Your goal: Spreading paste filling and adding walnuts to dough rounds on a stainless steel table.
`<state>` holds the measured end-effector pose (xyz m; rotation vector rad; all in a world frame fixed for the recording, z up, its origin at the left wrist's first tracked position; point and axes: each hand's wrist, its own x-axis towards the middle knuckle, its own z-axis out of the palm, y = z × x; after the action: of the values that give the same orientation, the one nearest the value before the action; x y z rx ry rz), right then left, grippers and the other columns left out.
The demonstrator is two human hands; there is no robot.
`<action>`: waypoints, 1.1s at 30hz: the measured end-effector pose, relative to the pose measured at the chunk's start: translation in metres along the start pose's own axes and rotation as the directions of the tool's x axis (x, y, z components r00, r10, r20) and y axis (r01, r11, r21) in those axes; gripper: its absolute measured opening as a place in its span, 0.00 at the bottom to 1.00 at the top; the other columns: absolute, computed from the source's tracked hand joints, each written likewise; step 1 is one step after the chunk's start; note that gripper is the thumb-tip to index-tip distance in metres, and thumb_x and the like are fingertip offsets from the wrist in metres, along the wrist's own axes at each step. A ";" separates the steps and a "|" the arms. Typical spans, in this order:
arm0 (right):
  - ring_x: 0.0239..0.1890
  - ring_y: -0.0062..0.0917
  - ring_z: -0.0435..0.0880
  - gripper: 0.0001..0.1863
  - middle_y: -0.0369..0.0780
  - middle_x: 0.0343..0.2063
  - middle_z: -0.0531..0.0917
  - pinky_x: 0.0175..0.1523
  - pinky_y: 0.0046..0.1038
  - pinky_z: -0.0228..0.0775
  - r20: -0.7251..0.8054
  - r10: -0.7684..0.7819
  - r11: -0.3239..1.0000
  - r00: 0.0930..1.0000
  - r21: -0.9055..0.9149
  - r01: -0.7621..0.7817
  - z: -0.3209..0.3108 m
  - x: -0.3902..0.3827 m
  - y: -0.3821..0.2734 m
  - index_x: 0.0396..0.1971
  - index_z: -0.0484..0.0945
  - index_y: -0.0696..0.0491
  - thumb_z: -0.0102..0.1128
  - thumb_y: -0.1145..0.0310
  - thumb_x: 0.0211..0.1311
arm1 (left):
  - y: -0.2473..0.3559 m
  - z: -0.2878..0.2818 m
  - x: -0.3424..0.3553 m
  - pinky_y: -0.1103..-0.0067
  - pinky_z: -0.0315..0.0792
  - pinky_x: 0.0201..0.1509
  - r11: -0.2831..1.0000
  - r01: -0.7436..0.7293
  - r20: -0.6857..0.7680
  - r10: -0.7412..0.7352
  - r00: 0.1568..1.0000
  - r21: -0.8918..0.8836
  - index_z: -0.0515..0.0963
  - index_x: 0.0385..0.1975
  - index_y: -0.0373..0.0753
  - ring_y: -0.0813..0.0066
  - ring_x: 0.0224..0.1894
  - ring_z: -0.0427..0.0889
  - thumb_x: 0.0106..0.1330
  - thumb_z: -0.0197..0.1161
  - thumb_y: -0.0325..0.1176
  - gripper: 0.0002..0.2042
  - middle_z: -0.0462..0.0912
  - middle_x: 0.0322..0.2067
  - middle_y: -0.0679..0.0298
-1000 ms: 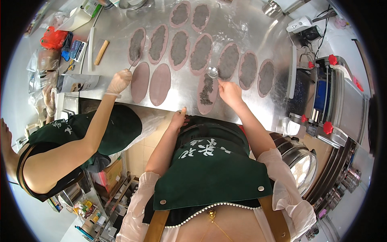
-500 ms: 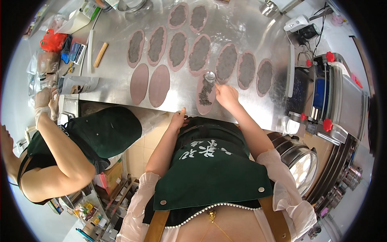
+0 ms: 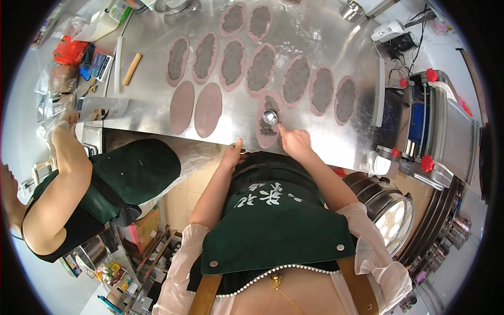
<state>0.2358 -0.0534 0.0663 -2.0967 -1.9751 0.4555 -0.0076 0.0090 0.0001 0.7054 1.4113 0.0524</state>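
My right hand (image 3: 295, 142) is closed round the handle of a round-bowled metal spoon (image 3: 270, 117). The spoon's bowl rests on dark grey paste (image 3: 268, 129) spread along a pinkish-mauve oval dough sheet (image 3: 260, 134) near the table's front edge. Fingers curled, my left hand (image 3: 231, 155) grips the steel table (image 3: 236, 131) by that edge, its thumb on top. To the left lie two plain dough ovals (image 3: 182, 107), side by side and without paste. Behind and to the right, several more ovals (image 3: 261, 68) carry a grey layer inside a bare mauve rim.
A wooden stick (image 3: 132, 69) and a foil pouch (image 3: 104, 108) lie on the table's left. A co-worker in a green apron (image 3: 139, 170) stands at left, hands among plastic bags. Right of the table is a machine with red knobs (image 3: 428, 163); round steamer trays (image 3: 386, 210) stand below.
The spoon has moved toward me, from the oval's far end to its middle, and paste now covers more of the far part. The co-worker's arm has shifted; my left hand stays put.
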 end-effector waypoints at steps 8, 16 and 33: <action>0.17 0.36 0.79 0.22 0.43 0.15 0.79 0.23 0.36 0.69 -0.066 -0.005 0.994 0.998 -0.113 -0.002 -0.004 0.036 0.012 0.46 0.79 0.55 0.53 0.72 0.46 | 0.000 -0.003 0.002 0.75 0.72 0.36 1.000 0.000 0.002 0.000 1.000 0.009 0.69 0.49 0.32 0.69 0.36 0.79 0.67 0.49 0.54 0.27 0.76 0.42 0.57; 0.28 0.38 0.83 0.21 0.45 0.21 0.82 0.32 0.38 0.72 0.108 0.223 0.975 0.969 -0.038 -0.220 -0.030 0.059 -0.007 0.44 0.78 0.55 0.54 0.74 0.46 | 0.000 -0.003 0.001 0.75 0.73 0.36 1.000 -0.002 0.002 0.002 1.000 0.013 0.68 0.50 0.33 0.69 0.36 0.79 0.66 0.49 0.55 0.28 0.76 0.43 0.56; 0.30 0.43 0.81 0.16 0.48 0.25 0.81 0.36 0.42 0.71 0.157 0.259 0.966 0.953 -0.049 -0.254 -0.031 0.056 -0.006 0.43 0.79 0.52 0.50 0.70 0.55 | -0.002 -0.004 0.004 0.72 0.74 0.39 0.999 -0.017 0.022 0.016 1.000 0.037 0.64 0.53 0.29 0.62 0.40 0.80 0.67 0.48 0.57 0.32 0.76 0.47 0.51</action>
<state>0.2445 0.0048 0.0938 -2.4174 -1.8033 0.6700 -0.0111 0.0104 -0.0040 0.7461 1.3886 0.0311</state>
